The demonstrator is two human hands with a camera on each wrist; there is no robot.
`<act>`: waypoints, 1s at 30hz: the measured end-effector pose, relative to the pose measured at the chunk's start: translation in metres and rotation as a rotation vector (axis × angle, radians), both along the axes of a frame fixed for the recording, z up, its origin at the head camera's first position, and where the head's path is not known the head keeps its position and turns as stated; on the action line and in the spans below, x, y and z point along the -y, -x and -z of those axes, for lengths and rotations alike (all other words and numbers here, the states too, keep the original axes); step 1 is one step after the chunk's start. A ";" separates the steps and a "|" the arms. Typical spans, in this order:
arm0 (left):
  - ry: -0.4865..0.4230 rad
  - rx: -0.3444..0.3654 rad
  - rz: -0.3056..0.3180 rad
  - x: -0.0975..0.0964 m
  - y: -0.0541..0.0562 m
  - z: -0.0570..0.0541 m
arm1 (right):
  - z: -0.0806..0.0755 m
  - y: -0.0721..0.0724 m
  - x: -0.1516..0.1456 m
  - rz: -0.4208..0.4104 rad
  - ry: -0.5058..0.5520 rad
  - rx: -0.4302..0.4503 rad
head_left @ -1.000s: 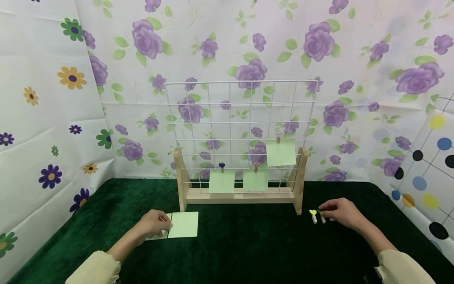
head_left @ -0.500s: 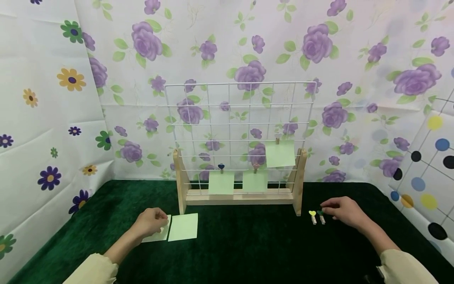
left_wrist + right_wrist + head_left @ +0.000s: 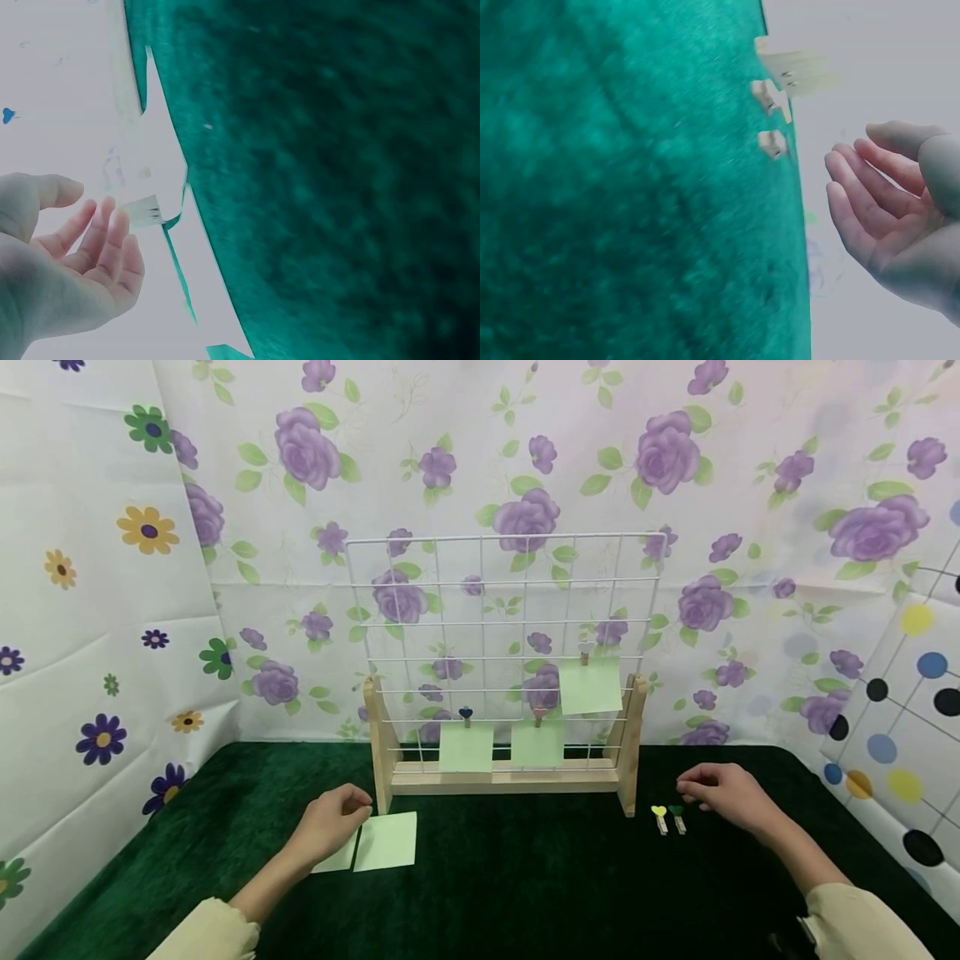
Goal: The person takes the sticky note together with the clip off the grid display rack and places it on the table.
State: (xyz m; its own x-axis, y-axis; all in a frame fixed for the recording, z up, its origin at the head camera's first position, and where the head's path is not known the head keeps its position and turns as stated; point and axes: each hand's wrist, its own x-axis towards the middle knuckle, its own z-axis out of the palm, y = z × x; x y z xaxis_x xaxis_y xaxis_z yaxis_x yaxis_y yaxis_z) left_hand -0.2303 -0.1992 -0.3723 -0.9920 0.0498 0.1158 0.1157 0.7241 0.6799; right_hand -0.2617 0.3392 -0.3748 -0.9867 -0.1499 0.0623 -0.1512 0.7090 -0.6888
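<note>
My left hand [image 3: 332, 823] hovers over two pale green paper squares on the table and holds nothing. It partly hides the left square [image 3: 336, 862]; the right square [image 3: 386, 842] lies beside it in full view. In the left wrist view the fingers [image 3: 112, 251] are loosely bent and apart from the thumb. Over on the right, my right hand [image 3: 733, 797] is just beyond two small clothespins, one with a yellow heart [image 3: 659, 819], one with a green heart [image 3: 678, 819]. Its relaxed fingers [image 3: 862, 199] hold nothing in the right wrist view.
A white wire grid [image 3: 504, 623] stands in a wooden base [image 3: 504, 783] at the back. Heart clothespins hold three green squares on it: lower left [image 3: 466, 747], lower middle [image 3: 537, 744] and higher right [image 3: 590, 687]. Dark green cloth [image 3: 517, 893] covers the table; flowered sheets hang behind.
My left hand has risen slightly off the left square and shifted right in the last half second. My right hand has drawn back from the green heart clothespin, which now shows fully.
</note>
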 end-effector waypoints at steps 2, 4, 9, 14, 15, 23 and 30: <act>-0.017 -0.010 0.007 -0.001 -0.001 -0.003 | -0.004 -0.001 0.002 -0.009 0.016 -0.011; -0.034 -0.019 0.007 -0.003 -0.001 -0.007 | -0.008 -0.002 0.004 -0.009 0.034 -0.037; -0.060 -0.030 -0.019 -0.009 0.001 -0.013 | -0.022 -0.002 0.009 0.029 0.051 -0.158; -0.091 -0.040 -0.037 -0.021 0.005 -0.016 | -0.033 -0.003 0.018 0.056 0.032 -0.264; -0.101 -0.042 -0.034 -0.023 0.006 -0.016 | -0.035 -0.003 0.021 0.057 0.031 -0.281; -0.179 -0.072 0.000 -0.042 0.008 -0.021 | -0.060 -0.004 0.045 0.029 0.022 -0.339; -0.230 -0.100 0.014 -0.053 0.014 -0.034 | -0.080 -0.007 0.063 0.001 0.020 -0.393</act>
